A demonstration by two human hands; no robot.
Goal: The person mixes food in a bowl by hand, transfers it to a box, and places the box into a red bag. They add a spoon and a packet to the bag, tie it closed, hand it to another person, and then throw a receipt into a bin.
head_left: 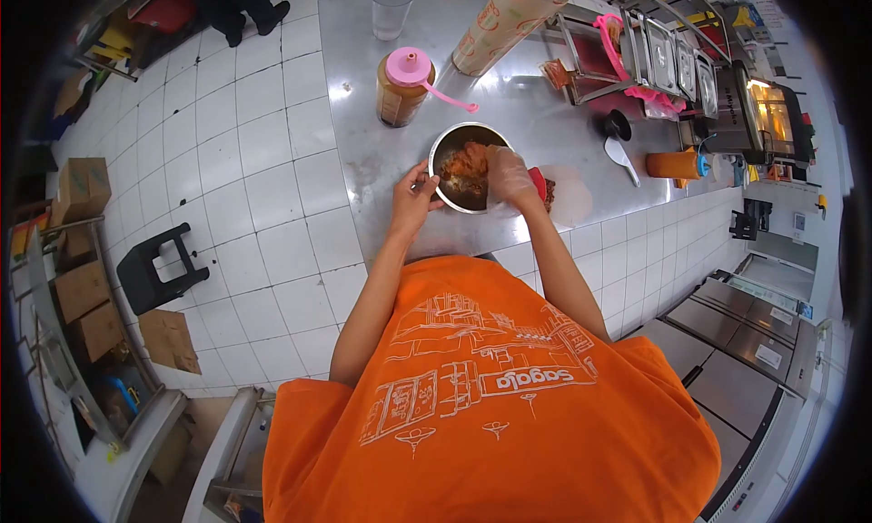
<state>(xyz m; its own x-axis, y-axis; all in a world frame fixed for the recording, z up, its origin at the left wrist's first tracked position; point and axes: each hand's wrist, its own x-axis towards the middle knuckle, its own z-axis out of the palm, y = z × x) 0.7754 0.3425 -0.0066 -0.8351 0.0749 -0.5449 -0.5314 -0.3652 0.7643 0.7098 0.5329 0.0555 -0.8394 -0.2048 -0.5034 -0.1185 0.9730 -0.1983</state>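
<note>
A round metal bowl stands near the front edge of the steel table, with a reddish, sauce-coated piece of food and brown sauce inside. My left hand grips the bowl's left rim, thumb and fingers closed on it. Over the right side of the bowl is my right hand, in a clear plastic glove. Its fingers reach inside and close on the coated food; the fingertips are partly hidden. Just right of that hand, a red container with dark contents is partly covered by my wrist.
Behind the bowl stand a sauce bottle with a pink lid, a clear cup and a tall paper roll. Rightward lie a white spoon, a black cup and an orange bottle. Another person's legs show far left.
</note>
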